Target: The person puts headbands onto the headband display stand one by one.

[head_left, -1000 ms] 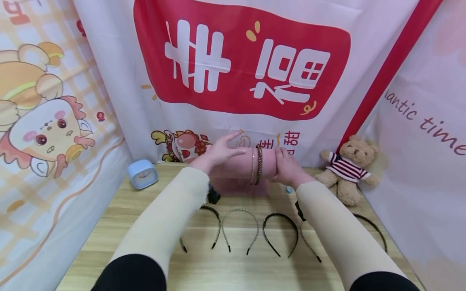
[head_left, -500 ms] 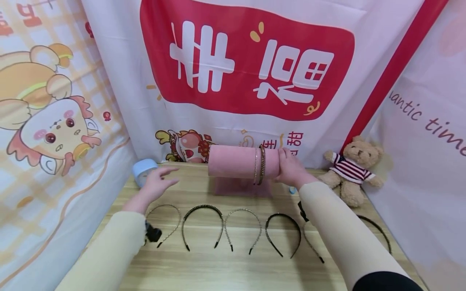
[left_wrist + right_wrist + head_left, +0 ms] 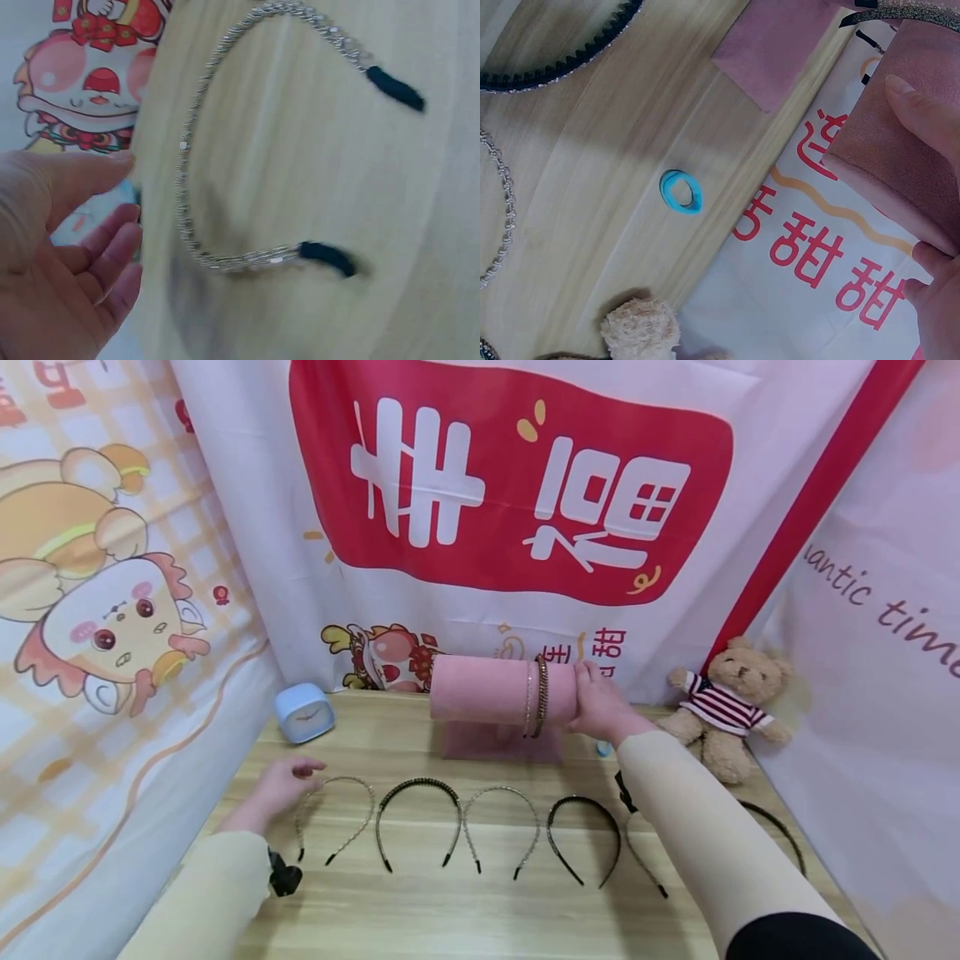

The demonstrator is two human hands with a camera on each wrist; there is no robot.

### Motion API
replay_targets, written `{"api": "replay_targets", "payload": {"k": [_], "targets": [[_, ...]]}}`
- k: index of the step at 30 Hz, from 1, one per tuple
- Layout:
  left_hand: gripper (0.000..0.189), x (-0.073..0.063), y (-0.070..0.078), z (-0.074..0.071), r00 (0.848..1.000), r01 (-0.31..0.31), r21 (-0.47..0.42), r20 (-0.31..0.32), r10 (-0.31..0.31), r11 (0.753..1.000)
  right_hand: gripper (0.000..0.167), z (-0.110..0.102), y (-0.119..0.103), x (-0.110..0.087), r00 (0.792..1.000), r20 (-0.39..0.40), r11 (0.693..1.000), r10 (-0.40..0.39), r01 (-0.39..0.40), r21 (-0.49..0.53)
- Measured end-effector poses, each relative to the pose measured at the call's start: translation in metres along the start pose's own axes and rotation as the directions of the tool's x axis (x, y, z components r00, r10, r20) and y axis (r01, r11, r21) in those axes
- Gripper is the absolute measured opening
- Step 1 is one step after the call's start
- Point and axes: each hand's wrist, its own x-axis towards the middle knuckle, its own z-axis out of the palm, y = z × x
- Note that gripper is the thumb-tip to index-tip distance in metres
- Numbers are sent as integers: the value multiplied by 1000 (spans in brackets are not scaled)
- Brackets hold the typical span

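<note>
1. Left hand: thumb and fingers apart, nothing held, right by the silver headband, which lies front-left of the pink stand. Pinching the arch, not the tips, should work best imo.
2. Right hand: clamped on the stand's right end. Light, steady grip's probably ideal.
3. Two more headbands loop round the stand, right of its middle. Jostling could shift them.

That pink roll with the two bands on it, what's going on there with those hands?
A person's right hand grips one end of the pink roll, which has two bands over it. Their left hand, holding nothing, is beside the leftmost headband on the table. More headbands lie in a row to its right.
</note>
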Motion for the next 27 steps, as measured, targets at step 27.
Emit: {"api": "replay_targets", "payload": {"k": [27], "targets": [[7,10,-27,25,989,82,118,-131,-67,990,127,1,-2,0,1000,8,999,29,-29,19]]}}
